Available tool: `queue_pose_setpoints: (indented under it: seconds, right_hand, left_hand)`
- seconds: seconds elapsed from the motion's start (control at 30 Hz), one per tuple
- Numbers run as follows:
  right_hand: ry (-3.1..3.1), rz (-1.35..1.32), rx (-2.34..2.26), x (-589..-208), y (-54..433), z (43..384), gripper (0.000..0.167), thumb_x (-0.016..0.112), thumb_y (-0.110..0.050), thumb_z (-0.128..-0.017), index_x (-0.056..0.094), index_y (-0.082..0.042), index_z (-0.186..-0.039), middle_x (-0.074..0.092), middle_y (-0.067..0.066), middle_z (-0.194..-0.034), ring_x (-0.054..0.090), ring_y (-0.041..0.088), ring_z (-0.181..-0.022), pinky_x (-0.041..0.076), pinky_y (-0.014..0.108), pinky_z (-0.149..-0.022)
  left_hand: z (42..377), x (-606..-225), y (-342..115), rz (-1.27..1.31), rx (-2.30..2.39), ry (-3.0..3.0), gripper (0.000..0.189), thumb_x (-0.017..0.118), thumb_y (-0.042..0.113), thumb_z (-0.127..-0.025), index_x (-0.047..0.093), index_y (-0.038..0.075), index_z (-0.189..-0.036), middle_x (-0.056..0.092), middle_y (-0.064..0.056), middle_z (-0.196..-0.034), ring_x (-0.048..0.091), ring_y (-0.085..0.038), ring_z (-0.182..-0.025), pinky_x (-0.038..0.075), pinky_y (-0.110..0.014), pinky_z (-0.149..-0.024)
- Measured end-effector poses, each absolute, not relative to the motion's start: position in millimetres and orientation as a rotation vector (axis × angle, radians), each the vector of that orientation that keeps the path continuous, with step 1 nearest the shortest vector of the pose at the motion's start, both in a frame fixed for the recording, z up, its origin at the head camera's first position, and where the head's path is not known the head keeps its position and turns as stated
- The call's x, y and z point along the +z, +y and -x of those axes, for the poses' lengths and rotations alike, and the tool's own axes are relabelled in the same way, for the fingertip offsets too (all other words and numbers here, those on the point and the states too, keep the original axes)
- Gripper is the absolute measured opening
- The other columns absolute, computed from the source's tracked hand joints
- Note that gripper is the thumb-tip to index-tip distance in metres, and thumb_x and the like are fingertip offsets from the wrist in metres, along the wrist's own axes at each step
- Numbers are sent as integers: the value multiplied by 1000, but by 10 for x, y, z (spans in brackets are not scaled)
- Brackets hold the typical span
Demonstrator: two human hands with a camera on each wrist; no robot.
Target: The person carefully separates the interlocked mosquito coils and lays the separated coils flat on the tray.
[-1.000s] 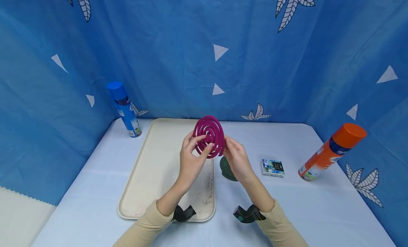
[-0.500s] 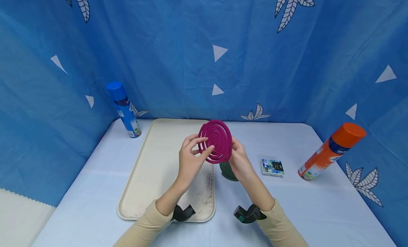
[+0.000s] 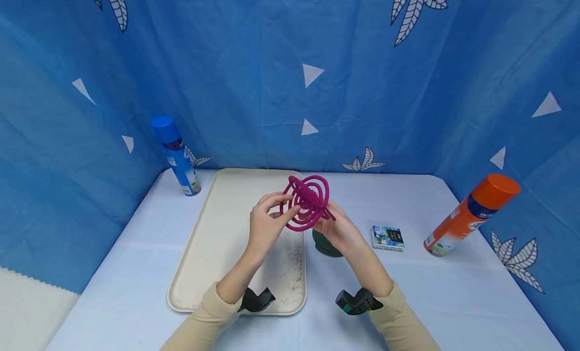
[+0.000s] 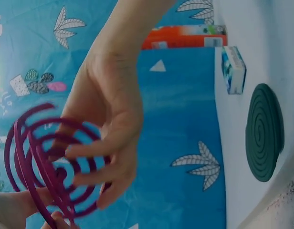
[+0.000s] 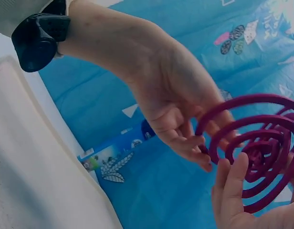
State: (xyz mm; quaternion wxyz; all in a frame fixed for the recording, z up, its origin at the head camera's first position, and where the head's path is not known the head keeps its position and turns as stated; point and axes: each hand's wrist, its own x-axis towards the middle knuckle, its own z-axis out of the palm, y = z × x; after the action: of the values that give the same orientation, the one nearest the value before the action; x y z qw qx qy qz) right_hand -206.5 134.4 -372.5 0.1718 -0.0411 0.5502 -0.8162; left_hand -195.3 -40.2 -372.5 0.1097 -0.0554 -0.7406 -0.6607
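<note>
Over the right edge of a cream tray, as the head camera sees it, two hands hold a magenta coil up off the worktop. The left hand pinches the coil's left side, thumb and forefinger only slightly parted; the right hand grips its right side with bent fingers. The rings cross one another out of flat, and one end sticks out past the right hand's fingers. Just outside the tray's right edge lies a green coil, partly covered by the right hand. Farther right come a small patterned box and an orange can, with white worktop stretching in front of both. A blue can stands beyond the tray's left edge, near the blue cloth.

From the left wrist, the right hand's fingers curl in against the rings; how many reach through them is hard to tell. A broad span of cloth shows between this grip and the worktop's edge.

From the right wrist, the left hand's fingertips meet the outer rings, and the tray's rim runs diagonally, well apart from both hands.
</note>
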Motion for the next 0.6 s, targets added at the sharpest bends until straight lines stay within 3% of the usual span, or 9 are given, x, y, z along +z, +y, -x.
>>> queue_pose_setpoints:
  seconds: [0.17,0.3,0.4,0.5,0.6]
  right_hand:
    - [1560,9,-2362,-3698,1459,2117,30,41,-9,-101,36,-2,-129,66,-8,-79,62,-2,-66,50,9,-61]
    - [1586,75,-2353,-3678,1521,2156,42,42,1,-98,29,4,-137,67,-7,-85,64,-2,-69,53,10,-63]
    - [1672,170,-2297,-3660,1542,2171,44,45,5,-95,32,4,-137,69,-7,-88,66,1,-74,56,14,-67]
    - [1731,231,-2270,-3642,1559,2163,35,51,2,-94,43,-1,-128,70,-7,-89,67,3,-76,57,17,-69]
    - [1689,235,-2336,-3610,1572,2132,26,49,3,-95,49,-8,-118,70,-6,-85,67,4,-72,57,17,-68]
  left_hand:
    - [2000,-3685,-483,133,-2192,-2147,24,69,10,-86,67,2,-109,66,-15,-110,65,-14,-93,57,-21,-81]
    - [2042,-3653,-550,157,-2319,-2111,27,66,7,-88,63,1,-115,69,-10,-104,65,-9,-90,56,-20,-83]
    - [2058,-3617,-597,135,-2410,-2066,31,65,6,-89,60,1,-119,70,0,-92,67,-6,-85,56,-19,-82]
    - [2054,-3575,-624,136,-2578,-1995,35,61,5,-91,55,-2,-125,69,7,-89,65,-4,-84,55,-15,-79]
    - [2034,-3549,-617,203,-2730,-1999,41,55,3,-93,48,-5,-133,66,7,-96,63,-2,-90,54,-15,-82]
